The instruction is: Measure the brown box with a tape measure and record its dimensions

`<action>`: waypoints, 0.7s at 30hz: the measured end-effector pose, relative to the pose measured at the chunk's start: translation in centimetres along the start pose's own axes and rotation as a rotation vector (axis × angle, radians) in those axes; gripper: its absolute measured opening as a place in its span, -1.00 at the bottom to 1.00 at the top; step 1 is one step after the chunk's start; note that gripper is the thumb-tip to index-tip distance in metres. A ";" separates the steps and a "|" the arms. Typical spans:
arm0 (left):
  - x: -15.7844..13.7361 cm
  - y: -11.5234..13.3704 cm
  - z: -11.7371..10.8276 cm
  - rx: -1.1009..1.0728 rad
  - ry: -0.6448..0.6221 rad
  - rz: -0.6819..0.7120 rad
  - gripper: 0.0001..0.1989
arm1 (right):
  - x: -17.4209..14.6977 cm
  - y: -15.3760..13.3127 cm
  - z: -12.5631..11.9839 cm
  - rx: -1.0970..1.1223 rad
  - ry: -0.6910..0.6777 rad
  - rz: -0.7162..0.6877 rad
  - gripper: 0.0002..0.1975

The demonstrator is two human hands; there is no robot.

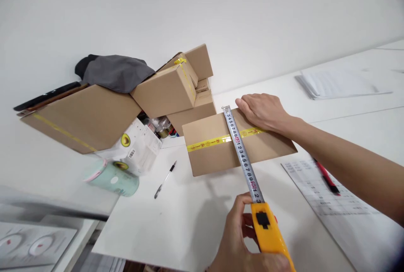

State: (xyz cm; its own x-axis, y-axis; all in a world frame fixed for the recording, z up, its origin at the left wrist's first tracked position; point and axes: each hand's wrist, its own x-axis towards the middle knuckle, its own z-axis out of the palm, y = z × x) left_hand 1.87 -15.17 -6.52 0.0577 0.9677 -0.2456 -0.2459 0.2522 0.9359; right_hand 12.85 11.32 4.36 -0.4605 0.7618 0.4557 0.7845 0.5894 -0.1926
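Note:
A yellow tape measure (268, 230) is in my left hand (243, 238), fingers wrapped around its case. Its silver blade (241, 152) stretches away across the face of a cardboard box (214, 158) sealed with yellow tape, and its metal hook sits at the box's far edge. The printed numbers near the case read just past 20. My right hand (263, 110) grips the box's far edge, to the right of the hook; its fingers curl over behind and are partly hidden. The box is tilted, its taped face towards me.
Several cardboard boxes (167, 91) are stacked at the back left, with grey cloth (116, 72) on top. A black pen (166, 179), a mint-green container (113, 179) and a white avocado-print package (142, 146) are nearby. Papers (341, 204) with a red-and-black cutter (326, 175) lie right.

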 end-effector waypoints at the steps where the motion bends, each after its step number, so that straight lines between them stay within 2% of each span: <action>1: 0.1 -0.1 0.1 -0.004 -0.005 -0.009 -0.09 | 0.0 -0.1 -0.1 0.014 -0.009 0.015 -0.49; 11: -0.2 0.7 1.7 0.105 0.096 -0.191 -0.10 | 0.3 -0.4 -0.5 0.052 -0.030 0.033 -0.41; 13: 0.0 0.7 1.8 0.114 0.101 -0.180 -0.12 | 0.3 -0.4 -0.5 0.054 -0.042 0.041 -0.41; 18: 0.4 0.7 2.0 0.096 0.014 -0.077 -0.26 | 0.4 -0.4 -0.4 0.060 -0.040 0.054 -0.42; 21: 0.8 0.9 2.0 0.119 0.007 -0.019 -0.25 | 0.4 -0.4 -0.3 0.072 -0.030 0.057 -0.45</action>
State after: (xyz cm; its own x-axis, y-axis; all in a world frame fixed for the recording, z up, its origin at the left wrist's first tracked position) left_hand 3.61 -14.16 -5.39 0.0541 0.9629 -0.2646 -0.1280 0.2694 0.9545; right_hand 12.47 11.34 4.87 -0.4290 0.8019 0.4159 0.7784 0.5618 -0.2802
